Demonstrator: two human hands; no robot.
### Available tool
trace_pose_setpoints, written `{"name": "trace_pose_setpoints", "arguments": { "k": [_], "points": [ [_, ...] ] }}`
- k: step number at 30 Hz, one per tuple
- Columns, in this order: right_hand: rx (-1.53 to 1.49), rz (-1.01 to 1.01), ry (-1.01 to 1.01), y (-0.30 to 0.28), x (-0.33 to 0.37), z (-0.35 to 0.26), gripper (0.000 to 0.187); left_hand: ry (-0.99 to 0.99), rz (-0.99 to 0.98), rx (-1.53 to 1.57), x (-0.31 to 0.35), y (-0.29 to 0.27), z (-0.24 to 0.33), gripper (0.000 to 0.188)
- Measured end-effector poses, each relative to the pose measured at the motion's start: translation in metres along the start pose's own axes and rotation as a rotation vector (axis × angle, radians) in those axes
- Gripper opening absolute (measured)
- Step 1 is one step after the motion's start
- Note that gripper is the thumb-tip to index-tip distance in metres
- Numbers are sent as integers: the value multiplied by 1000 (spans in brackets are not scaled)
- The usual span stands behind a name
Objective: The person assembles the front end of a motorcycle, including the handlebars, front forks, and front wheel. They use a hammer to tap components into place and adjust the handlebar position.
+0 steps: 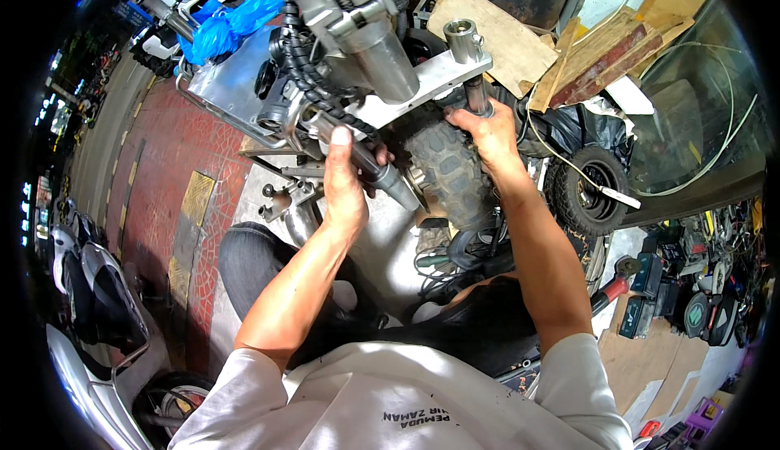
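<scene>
A small vehicle's front end stands before me, with a knobby black tire (451, 175) between two metal legs. My left hand (345, 186) is closed round the left fork leg (394, 186), thumb on top, just beside the tire. My right hand (491, 137) wraps round the right fork leg (477, 96), below a silver plate (445, 84) that bridges the legs. A thick grey steering stem (382, 56) rises from this plate. Black spiral-wrapped cables (305, 76) run down near my left hand. Part of the tire's far side is hidden under the plate.
A spare wheel (587, 190) lies at the right beside wooden boards (601, 56) and a glass pane (699, 117). A red-handled tool (609, 289) and power-tool batteries (642, 291) sit lower right. A blue plastic bag (231, 26) and a parked motorbike (101, 304) are on the left.
</scene>
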State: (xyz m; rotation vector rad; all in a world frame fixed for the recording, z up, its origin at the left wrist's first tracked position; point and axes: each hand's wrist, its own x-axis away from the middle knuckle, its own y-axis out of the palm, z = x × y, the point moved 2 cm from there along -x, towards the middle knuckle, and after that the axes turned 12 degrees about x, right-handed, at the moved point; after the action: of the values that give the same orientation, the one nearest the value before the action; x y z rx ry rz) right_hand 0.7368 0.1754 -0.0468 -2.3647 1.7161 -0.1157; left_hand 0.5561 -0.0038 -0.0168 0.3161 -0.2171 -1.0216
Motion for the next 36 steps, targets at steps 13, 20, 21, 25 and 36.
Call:
{"name": "trace_pose_setpoints", "arguments": {
  "k": [13,20,21,25,36],
  "points": [
    [-137,-264,90,2,-17,-12,23,-338,-142,415,32,12,47,118],
    [-173,-273,70,4,-14,-19,24,-283,-41,325,28,18,49,109],
    [-160,-272,73,6,-15,-17,24,-252,-22,294,29,21,49,108],
    [-114,-270,106,7,-21,-14,22,-226,-2,262,25,20,40,103],
    [-259,-300,136,5,-8,-19,16,-262,-26,238,18,15,37,102]
  ]
}}
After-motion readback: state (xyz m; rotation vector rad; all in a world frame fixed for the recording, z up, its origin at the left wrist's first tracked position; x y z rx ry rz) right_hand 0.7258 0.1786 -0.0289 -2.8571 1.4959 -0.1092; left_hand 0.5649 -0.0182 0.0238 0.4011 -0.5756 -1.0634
